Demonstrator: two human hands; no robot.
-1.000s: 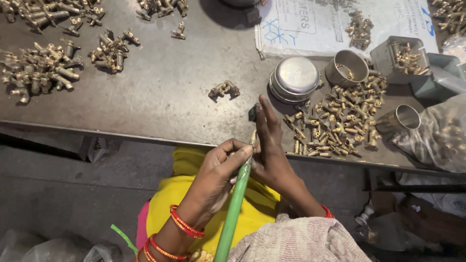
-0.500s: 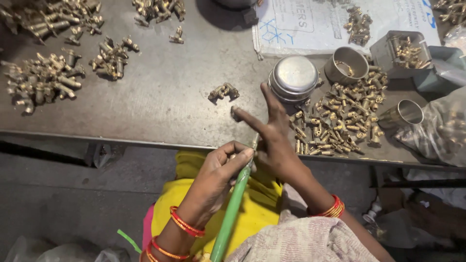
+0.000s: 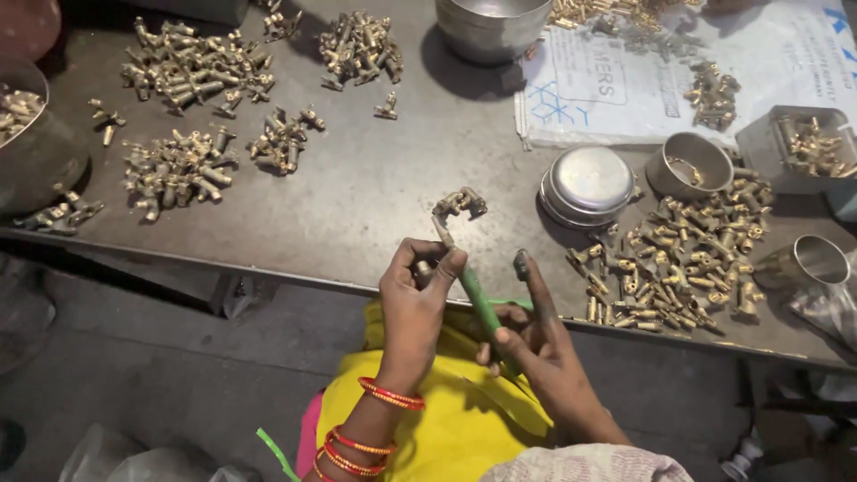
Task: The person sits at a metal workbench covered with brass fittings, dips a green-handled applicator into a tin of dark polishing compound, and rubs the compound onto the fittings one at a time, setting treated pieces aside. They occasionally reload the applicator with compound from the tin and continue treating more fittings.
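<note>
My left hand is closed around a small brass fitting at the table's front edge, with red bangles on the wrist. My right hand grips a green-handled tool whose metal tip points up past the left fingers, the index finger stretched out and dark at the tip. Just beyond the tip, a small cluster of brass fittings lies on the metal table. A large heap of brass fittings sits to the right of my hands.
Several piles of brass parts cover the table's left and back. A round lidded tin, small steel cups, a steel bowl, a printed sheet and a grey tray of parts stand at the right.
My right hand has drawn back from the table and slid down the green tool. My left hand has risen toward the table edge, and the tool now tilts left instead of right.
</note>
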